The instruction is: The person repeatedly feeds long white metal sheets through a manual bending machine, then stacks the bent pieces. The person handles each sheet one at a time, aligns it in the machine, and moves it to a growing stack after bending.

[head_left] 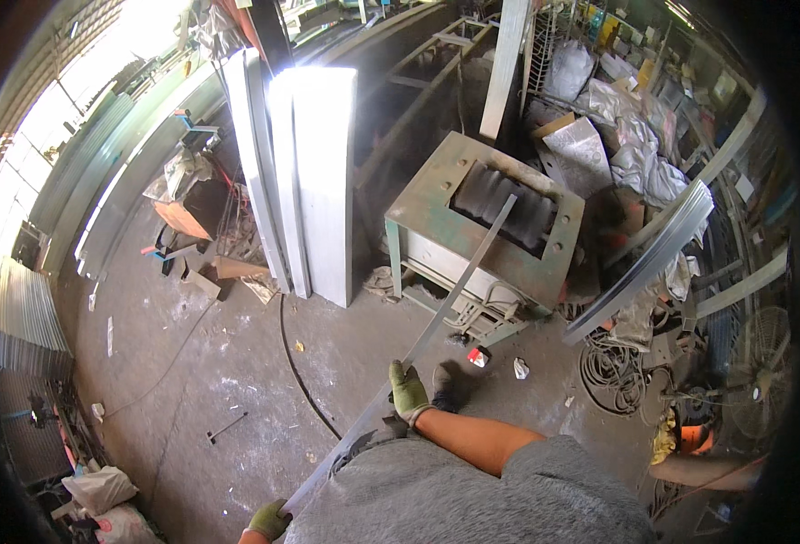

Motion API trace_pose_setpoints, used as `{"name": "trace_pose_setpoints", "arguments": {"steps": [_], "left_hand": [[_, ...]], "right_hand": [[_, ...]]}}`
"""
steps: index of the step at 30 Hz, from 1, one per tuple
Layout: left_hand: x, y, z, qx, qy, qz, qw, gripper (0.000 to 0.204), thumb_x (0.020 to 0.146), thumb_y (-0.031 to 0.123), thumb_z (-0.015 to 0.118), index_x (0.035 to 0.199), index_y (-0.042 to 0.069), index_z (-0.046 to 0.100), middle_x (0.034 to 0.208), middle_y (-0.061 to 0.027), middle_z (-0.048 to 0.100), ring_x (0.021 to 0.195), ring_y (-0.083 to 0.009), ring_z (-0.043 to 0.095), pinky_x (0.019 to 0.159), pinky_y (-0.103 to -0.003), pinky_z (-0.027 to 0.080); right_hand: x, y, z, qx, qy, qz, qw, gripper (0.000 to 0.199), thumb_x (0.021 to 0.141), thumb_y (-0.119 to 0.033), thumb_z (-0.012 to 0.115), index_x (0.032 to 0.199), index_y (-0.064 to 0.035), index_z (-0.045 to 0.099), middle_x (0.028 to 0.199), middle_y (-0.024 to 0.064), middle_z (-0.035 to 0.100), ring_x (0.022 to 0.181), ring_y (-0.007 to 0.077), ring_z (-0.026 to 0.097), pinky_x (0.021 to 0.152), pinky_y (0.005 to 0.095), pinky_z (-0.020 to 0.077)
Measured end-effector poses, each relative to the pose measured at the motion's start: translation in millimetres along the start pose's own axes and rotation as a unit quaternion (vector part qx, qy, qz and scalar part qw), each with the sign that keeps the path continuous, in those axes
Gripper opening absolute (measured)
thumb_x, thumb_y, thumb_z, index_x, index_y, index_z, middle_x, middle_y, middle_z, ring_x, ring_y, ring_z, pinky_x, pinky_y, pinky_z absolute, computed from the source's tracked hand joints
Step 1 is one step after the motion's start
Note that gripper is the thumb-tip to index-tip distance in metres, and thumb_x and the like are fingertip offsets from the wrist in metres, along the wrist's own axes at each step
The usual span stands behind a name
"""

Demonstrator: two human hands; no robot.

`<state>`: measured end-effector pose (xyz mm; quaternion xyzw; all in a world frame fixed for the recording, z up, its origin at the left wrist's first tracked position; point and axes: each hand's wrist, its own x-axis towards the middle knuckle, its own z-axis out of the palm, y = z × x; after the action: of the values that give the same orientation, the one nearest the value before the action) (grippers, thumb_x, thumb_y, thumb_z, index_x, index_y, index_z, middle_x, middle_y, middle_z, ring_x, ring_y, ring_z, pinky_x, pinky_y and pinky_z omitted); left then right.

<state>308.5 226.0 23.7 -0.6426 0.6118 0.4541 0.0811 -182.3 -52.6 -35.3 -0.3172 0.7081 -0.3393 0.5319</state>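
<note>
A long, narrow grey metal strip (459,283) slants across my body from lower left to upper right. Its far end lies over a dark ribbed opening (501,207) in the top of a worn green metal machine (425,189). My right hand (409,392), in a green work glove, is closed around the strip at its middle, in front of my waist. Lower left, my gloved left hand (269,519) grips the strip's near part. The frame's lower edge cuts off my left forearm, and my grey shirt hides part of the strip.
Tall bright metal panels (314,190) stand left of the machine. A stack of metal strips (644,258) leans at its right, above coiled cable (612,376) and a fan (759,385). A black cable (296,372) crosses the floor, near a small metal rod (227,427).
</note>
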Motion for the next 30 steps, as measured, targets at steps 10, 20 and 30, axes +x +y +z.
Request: {"name": "trace_pose_setpoints", "arguments": {"steps": [10,20,30], "left_hand": [[74,145,-31,0.026,-0.005,0.016,1.0,0.035,0.106,0.036,0.066,0.131,0.013,0.074,0.117,-0.0261,0.081,0.112,-0.0524,0.076,0.093,-0.059,0.061],[268,365,-49,0.137,0.011,0.12,0.983,0.037,0.108,0.037,0.059,0.119,0.005,0.074,0.111,-0.0299,0.08,0.106,-0.0539,0.077,0.092,-0.064,0.062],[473,648,-72,0.189,0.017,0.155,0.969,0.041,0.105,0.033,0.06,0.11,-0.003,0.082,0.12,-0.0333,0.08,0.118,-0.0537,0.076,0.102,-0.058,0.061]], "right_hand": [[102,-71,-87,-0.003,0.089,-0.076,0.993,0.107,0.107,-0.089,0.045,0.158,0.0051,0.058,0.152,0.0323,0.07,0.146,0.0487,0.063,0.12,0.05,0.05],[245,-95,-206,0.109,0.144,-0.02,0.983,0.101,0.106,-0.092,0.044,0.134,0.0003,0.075,0.101,0.0113,0.077,0.089,0.0267,0.074,0.077,0.0407,0.0557],[100,151,-323,-0.158,0.004,0.219,0.963,0.074,0.113,-0.051,0.054,0.171,-0.0062,0.046,0.161,0.0319,0.062,0.141,0.051,0.065,0.124,0.0536,0.0494]]}}
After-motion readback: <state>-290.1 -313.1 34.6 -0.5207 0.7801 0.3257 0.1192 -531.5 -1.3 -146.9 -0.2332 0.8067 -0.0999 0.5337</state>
